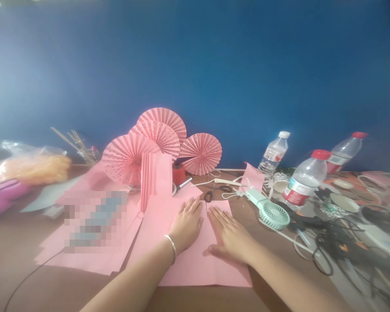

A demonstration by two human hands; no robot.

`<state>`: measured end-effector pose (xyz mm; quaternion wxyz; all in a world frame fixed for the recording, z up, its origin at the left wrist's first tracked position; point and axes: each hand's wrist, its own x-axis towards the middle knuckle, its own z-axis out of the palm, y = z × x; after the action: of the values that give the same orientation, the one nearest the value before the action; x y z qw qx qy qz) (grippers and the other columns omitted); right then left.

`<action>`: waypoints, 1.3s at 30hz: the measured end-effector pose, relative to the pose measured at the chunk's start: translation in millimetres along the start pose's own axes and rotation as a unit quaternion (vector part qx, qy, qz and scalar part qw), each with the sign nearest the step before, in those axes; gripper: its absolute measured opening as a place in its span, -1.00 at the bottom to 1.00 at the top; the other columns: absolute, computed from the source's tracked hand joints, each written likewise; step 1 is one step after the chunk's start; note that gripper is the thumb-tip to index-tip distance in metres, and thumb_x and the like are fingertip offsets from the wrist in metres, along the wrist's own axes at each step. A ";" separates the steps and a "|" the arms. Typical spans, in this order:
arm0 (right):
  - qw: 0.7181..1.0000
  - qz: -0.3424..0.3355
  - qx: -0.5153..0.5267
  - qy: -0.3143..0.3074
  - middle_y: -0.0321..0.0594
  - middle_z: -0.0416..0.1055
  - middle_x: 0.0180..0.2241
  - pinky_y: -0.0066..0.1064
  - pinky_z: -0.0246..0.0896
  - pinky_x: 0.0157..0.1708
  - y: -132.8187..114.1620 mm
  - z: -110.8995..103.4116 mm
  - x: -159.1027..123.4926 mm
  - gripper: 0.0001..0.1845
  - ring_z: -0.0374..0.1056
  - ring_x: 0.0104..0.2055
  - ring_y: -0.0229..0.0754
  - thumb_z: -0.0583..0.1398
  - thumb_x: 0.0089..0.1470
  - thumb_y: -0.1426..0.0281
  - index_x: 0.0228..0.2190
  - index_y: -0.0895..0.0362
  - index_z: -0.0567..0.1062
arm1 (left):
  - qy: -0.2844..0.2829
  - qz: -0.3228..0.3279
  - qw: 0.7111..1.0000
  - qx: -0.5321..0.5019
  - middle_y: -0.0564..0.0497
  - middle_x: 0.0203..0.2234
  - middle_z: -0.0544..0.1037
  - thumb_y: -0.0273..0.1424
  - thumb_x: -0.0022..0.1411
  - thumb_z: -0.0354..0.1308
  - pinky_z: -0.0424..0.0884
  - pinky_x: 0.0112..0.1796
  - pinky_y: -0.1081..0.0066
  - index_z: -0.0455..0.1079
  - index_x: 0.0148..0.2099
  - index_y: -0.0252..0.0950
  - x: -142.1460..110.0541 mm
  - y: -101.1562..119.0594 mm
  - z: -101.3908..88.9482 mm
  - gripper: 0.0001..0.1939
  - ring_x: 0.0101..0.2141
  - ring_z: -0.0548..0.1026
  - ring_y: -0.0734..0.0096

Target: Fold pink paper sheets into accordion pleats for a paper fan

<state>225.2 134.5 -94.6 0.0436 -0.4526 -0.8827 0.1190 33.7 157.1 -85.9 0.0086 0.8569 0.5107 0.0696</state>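
Observation:
A large sheet of pink paper (pixel 191 271) lies on the brown table in front of me, with a crease or seam running down it between my hands. My left hand (pixel 187 223) rests flat on its left part, fingers stretched forward; a ring and a silver bangle are on that arm. On the right part my right hand (pixel 229 232) lies flat with the thumb spread out. Neither hand grips anything. Just behind the sheet stands a pleated strip of pink paper (pixel 146 182). Several round pleated paper fans (pixel 131 158) lean against the blue wall.
Left of the sheet is a stack of pink paper (pixel 94 262) with a blurred-out object on it. A mint handheld fan (pixel 274 214), plastic bottles (pixel 307 177) and tangled cables (pixel 325 255) crowd the right side. Black-handled scissors (pixel 209 196) lie behind my hands. A bag with yellow contents (pixel 35 169) sits far left.

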 end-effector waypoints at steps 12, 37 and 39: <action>1.000 -0.004 -0.027 0.011 -0.16 -0.51 0.23 -0.21 -0.47 0.20 -0.1 0.8 -2.3 -0.12 -0.49 0.25 -0.05 -0.30 0.03 -0.10 0.18 0.23 -0.34 | -0.035 0.069 0.997 0.006 0.07 0.23 -0.12 -0.20 0.28 -0.26 -0.15 0.10 0.01 -0.25 0.25 -0.03 -41.8 -12.1 -17.5 -0.49 0.20 -0.15 0.20; 0.998 0.009 -0.060 0.030 -0.14 -0.48 0.23 -0.19 -0.38 0.20 0.9 4.8 -7.2 -0.16 -0.45 0.25 -0.04 -0.28 0.06 -0.06 0.18 0.23 -0.34 | -0.028 0.064 0.998 0.002 0.07 0.22 -0.10 -0.20 0.29 -0.25 -0.17 0.12 0.06 -0.23 0.25 -0.03 -41.3 -11.2 -17.7 -0.49 0.19 -0.13 0.24; 0.998 0.009 -0.058 0.029 -0.12 -0.48 0.23 -0.19 -0.38 0.20 1.5 5.0 -7.3 -0.16 -0.45 0.25 -0.04 -0.28 0.07 -0.06 0.18 0.25 -0.33 | -0.030 0.068 0.997 0.001 0.08 0.22 -0.10 -0.20 0.29 -0.26 -0.17 0.11 0.04 -0.26 0.25 -0.02 -41.1 -11.4 -18.0 -0.49 0.19 -0.13 0.24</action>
<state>229.7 128.6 -99.6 0.0414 -0.4659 -0.8822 0.0544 2.2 125.6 -73.6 0.0188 0.8913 0.4509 0.0436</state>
